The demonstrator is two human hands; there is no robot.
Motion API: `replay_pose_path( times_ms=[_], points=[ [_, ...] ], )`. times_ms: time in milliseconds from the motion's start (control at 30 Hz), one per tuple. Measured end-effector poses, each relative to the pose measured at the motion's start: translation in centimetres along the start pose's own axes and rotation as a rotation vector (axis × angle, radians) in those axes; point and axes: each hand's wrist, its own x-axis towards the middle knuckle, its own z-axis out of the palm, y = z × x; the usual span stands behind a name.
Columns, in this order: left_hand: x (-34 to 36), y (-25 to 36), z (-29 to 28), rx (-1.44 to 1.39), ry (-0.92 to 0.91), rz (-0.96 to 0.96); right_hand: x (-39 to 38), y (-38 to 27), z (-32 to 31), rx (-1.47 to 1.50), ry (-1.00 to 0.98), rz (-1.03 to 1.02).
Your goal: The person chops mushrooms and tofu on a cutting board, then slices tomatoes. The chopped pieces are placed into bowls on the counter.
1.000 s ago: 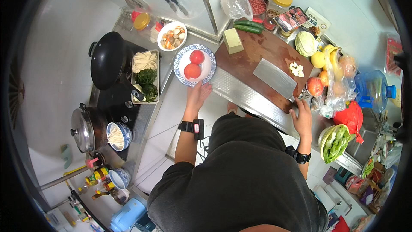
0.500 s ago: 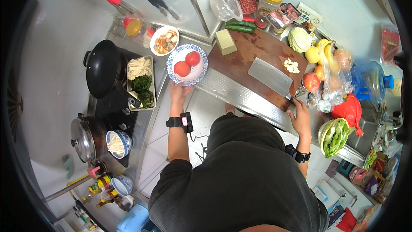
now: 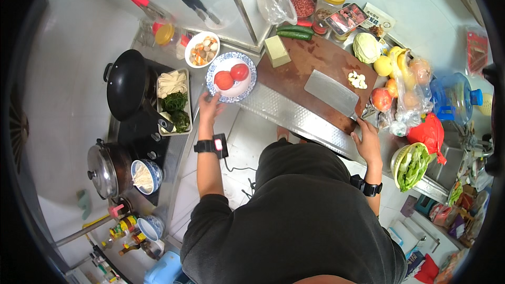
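Note:
At the counter corner stands a blue-and-white plate (image 3: 231, 97) carrying two tomatoes (image 3: 224, 80). My left hand (image 3: 209, 108) is at its near left rim, fingers stretched out and apart; whether they touch the rim I cannot tell. A wide cleaver (image 3: 331, 93) lies flat on the brown cutting board (image 3: 294, 76). Beside the cleaver's handle end, at the board's near right corner, my right hand (image 3: 366, 139) rests with its fingers spread, not wrapped around anything. Peeled garlic cloves (image 3: 356, 80) and a pale green block (image 3: 277, 51) are also on the board.
Left are a black wok (image 3: 126, 84), a lidded pot (image 3: 108, 168), a tray of greens and noodle-like strips (image 3: 172, 85), and a bowl of cut pieces (image 3: 202, 50). Cucumbers (image 3: 294, 32), cabbage (image 3: 366, 47), fruit (image 3: 381, 99) and a lettuce basket (image 3: 412, 165) surround the board.
My left hand has moved slightly left along the plate's rim, and its fingers show more. The plate with tomatoes sits a little further right. My right hand has hardly moved.

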Motion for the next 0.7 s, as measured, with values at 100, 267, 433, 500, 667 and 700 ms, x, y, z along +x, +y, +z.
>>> replay_pose_path(
  times_ms=[100, 267, 433, 500, 667, 700],
  points=[
    [-1.1, 0.0, -0.3, 0.507, 0.272, 0.546, -0.1, 0.3, 0.3, 0.009, 0.026, 0.006],
    [-4.2, 2.5, 1.0, 0.826, 0.353, 0.616, -0.5, 1.4, 1.0, 0.010, 0.019, -0.003],
    [-3.6, 7.2, 2.8, 1.074, 0.207, 0.755, -0.4, 1.5, 1.2, 0.028, 0.027, -0.013],
    [-2.1, 8.7, 4.5, 1.072, 0.036, 0.879, -0.1, 1.4, 1.3, 0.030, 0.039, -0.022],
    [0.7, 10.3, 8.2, 1.309, -0.311, 0.738, 2.2, 1.2, 2.5, -0.091, 0.109, -0.052],
    [1.1, 10.4, 8.7, 1.335, -0.330, 0.712, 2.4, 1.3, 2.8, -0.115, 0.093, -0.038]
  ],
)
